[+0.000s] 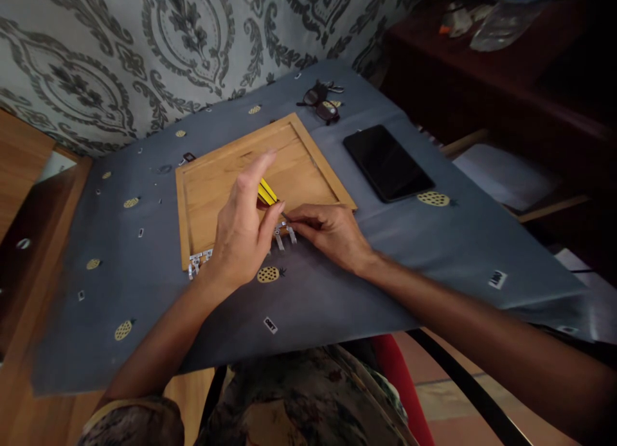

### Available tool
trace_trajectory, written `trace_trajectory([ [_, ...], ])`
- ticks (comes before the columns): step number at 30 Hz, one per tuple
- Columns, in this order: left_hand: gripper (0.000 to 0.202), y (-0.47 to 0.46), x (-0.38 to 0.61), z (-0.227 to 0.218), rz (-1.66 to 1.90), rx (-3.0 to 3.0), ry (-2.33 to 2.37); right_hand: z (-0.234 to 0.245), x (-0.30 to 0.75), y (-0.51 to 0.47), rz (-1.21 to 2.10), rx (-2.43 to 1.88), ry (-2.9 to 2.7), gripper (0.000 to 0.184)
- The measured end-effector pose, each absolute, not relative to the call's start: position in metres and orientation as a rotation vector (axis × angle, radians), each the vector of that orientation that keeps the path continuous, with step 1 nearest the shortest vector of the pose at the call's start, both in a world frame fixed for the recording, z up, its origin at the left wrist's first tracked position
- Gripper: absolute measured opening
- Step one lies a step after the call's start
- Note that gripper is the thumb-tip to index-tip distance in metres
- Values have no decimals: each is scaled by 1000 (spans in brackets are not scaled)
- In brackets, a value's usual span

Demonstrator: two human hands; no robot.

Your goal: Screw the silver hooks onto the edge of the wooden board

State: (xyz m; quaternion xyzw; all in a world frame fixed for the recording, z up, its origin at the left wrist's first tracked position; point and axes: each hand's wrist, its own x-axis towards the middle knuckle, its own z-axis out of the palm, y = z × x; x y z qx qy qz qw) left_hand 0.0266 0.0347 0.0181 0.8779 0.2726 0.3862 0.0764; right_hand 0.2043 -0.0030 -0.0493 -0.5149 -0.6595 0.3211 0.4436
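Observation:
A shallow wooden framed panel (231, 176) lies flat on a grey cloth with pineapple prints. Two small metal hinges sit on its near edge, one at the left corner (196, 261) and one near the middle (285, 231). My left hand (241, 231) is closed round a yellow-handled screwdriver (267, 192), whose tip reaches down toward the middle hinge. My right hand (328, 231) rests on the cloth with its fingertips pinched at that hinge; whether they hold a screw I cannot make out.
A black phone (388, 163) lies on the cloth (144, 292) right of the panel. Dark glasses (321, 102) sit behind the panel. A dark wooden shelf (482, 80) stands at the far right. The cloth's front edge hangs over my lap.

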Motion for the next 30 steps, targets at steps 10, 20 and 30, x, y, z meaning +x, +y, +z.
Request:
trace_trajectory([
  [10, 55, 33, 26, 20, 1116, 2572, 836, -50, 203, -2, 803, -1271, -1630, 15],
  [20, 56, 34, 24, 24, 1146, 2506, 837, -51, 204, -2, 770, -1266, -1635, 16],
  [30, 56, 33, 25, 19, 1087, 2555, 839, -51, 203, -1, 791, -1279, -1632, 17],
])
